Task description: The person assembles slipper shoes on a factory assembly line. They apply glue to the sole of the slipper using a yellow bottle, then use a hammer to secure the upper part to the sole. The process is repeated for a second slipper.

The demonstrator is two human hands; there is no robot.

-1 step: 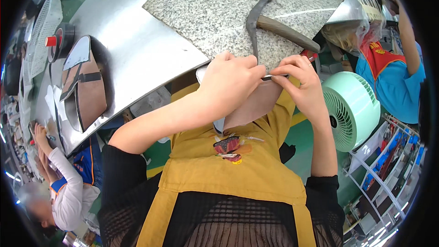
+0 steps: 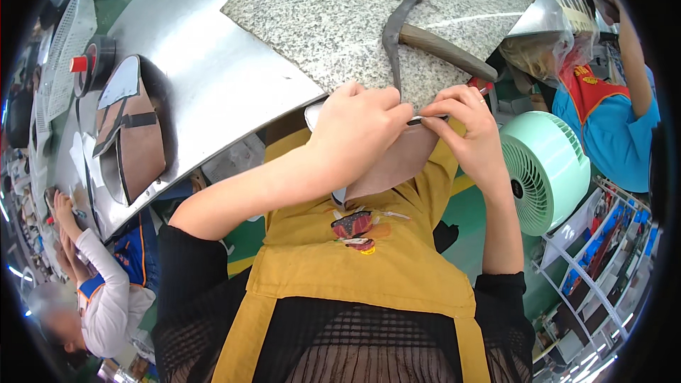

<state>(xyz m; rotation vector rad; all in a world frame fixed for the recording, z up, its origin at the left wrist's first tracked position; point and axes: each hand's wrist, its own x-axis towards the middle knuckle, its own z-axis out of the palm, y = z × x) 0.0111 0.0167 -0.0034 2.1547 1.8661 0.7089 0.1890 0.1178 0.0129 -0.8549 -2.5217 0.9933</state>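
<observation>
At left, we observe a brown, black-banded curved panel (image 2: 145, 150) on the shiny metal table (image 2: 206, 78). At centre, our left hand (image 2: 360, 128), fingers curled closed, grips the far edge of a mauve-brown flexible sheet (image 2: 397, 163), just near of the speckled grey stone slab (image 2: 312, 21). On the slab lies a wooden-handled dark metal hammer (image 2: 438, 47). Our right hand (image 2: 468, 128) pinches the same edge. Farther right stands a round mint-green fan (image 2: 546, 170).
</observation>
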